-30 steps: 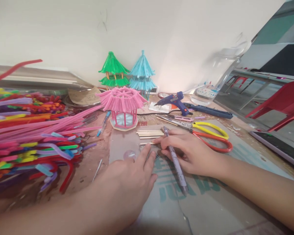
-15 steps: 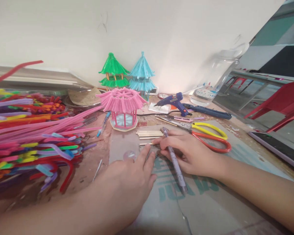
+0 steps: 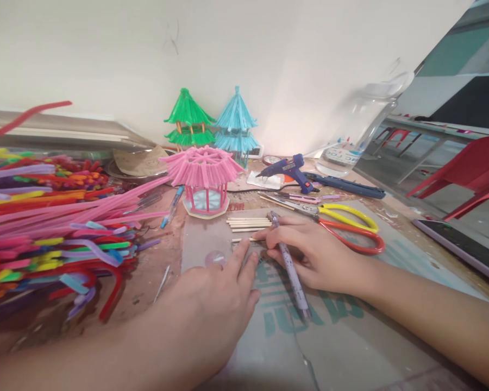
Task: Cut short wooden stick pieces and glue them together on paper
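Head view: right hand, fingers clamped on a purple pen, touches a wooden stick lying crosswise; left hand rests flat just beside it, fingers together.

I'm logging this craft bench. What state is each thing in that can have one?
left hand: flat, palm down on the mat.
right hand: closed around the pen.
pen: held, tilted, lying across the fingers.
scissors: lying flat, blades shut.
glue gun: resting on its stand, untouched.
pink pavilion: upright.
wooden sticks: lying side by side.
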{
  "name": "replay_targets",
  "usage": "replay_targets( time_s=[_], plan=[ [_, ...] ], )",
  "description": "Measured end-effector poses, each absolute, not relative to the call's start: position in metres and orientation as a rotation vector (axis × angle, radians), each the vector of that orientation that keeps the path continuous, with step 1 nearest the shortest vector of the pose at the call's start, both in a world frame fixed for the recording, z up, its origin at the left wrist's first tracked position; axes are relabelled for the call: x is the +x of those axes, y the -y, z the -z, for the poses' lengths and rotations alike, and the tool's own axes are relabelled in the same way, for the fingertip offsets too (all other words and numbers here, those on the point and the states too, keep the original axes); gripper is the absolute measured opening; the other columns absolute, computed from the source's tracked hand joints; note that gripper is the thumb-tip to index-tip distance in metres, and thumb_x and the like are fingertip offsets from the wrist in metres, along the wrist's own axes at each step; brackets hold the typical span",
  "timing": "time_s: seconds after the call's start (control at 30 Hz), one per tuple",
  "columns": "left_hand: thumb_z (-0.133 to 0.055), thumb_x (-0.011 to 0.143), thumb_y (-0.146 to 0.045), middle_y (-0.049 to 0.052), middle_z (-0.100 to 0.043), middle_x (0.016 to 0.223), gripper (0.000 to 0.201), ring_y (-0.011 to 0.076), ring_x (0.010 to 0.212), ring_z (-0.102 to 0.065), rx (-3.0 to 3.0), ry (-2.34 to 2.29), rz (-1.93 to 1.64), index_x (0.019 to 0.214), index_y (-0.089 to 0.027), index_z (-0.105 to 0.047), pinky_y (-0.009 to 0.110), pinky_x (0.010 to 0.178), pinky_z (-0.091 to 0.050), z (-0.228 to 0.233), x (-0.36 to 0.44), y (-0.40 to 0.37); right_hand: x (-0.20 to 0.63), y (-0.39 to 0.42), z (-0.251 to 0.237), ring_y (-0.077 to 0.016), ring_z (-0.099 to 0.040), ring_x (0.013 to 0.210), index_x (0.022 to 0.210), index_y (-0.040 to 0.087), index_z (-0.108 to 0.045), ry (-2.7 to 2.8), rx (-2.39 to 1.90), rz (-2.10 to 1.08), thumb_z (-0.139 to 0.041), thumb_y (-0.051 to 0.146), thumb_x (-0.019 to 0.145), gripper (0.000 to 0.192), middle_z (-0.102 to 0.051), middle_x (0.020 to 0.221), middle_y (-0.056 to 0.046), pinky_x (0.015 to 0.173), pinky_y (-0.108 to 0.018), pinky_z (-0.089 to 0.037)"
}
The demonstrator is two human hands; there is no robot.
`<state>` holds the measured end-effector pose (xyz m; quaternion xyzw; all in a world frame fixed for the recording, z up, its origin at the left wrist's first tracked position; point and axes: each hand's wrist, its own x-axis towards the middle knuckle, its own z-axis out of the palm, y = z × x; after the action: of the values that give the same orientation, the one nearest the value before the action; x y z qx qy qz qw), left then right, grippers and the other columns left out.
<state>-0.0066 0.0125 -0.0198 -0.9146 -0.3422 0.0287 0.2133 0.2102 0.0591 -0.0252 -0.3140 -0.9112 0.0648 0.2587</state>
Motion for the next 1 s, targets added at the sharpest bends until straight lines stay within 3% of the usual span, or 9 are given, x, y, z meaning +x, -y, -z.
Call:
replay_targets(
  time_s=[0.43,0.6,0.7,0.83,1.0],
  plan=[
    [-0.044,0.096,-0.030,0.018,-0.046,0.148,0.049,0.0301,0.089,-0.072,-2.554,0.987,-0.118,0.143,-0.015,-0.049,0.032,0.045,-0.051,0.016,-0.005,-0.014,0.211,-0.059,0.026,-0.0208,-0.061,0.085,0.087,0.022,-0.057,2.472,-0.829,-0.173,-0.054,0.023,0.093,0.007,-0.067,0.088,-0.007,0.074,-0.031,-0.049],
    [-0.047,0.095,-0.033,0.018,-0.048,0.147,0.050,0.0283,0.088,-0.071,-2.523,1.002,-0.111,0.142,-0.017,-0.050,0.030,0.047,-0.050,0.019,-0.006,-0.013,0.210,-0.057,0.021,-0.0191,-0.063,0.082,0.098,0.020,-0.059,2.323,-0.826,-0.244,-0.046,0.038,0.100,0.022,-0.068,0.091,-0.008,0.071,-0.030,-0.050],
    [-0.048,0.095,-0.033,0.018,-0.048,0.147,0.050,0.0284,0.088,-0.072,-2.514,1.005,-0.102,0.142,-0.018,-0.050,0.030,0.048,-0.050,0.020,-0.006,-0.012,0.207,-0.054,0.016,-0.0171,-0.064,0.079,0.094,0.020,-0.061,2.200,-0.851,-0.399,-0.043,0.036,0.101,0.025,-0.067,0.085,-0.005,0.072,-0.029,-0.051],
    [-0.047,0.095,-0.032,0.018,-0.046,0.148,0.049,0.0290,0.087,-0.073,-2.545,1.027,-0.117,0.142,-0.017,-0.051,0.031,0.045,-0.050,0.019,-0.005,-0.013,0.202,-0.054,0.013,-0.0151,-0.061,0.071,0.084,0.020,-0.062,2.132,-0.935,-0.494,-0.047,0.023,0.095,0.019,-0.063,0.075,-0.002,0.066,-0.027,-0.049],
    [-0.047,0.093,-0.026,0.017,-0.048,0.147,0.047,0.0284,0.094,-0.072,-2.535,0.983,-0.090,0.139,-0.016,-0.054,0.030,0.045,-0.051,0.020,-0.007,-0.014,0.200,-0.057,0.019,-0.0102,-0.050,0.056,0.081,0.020,-0.052,2.055,-1.034,-0.639,-0.054,0.019,0.085,0.004,-0.055,0.066,0.004,0.050,-0.020,-0.040]
  ],
)
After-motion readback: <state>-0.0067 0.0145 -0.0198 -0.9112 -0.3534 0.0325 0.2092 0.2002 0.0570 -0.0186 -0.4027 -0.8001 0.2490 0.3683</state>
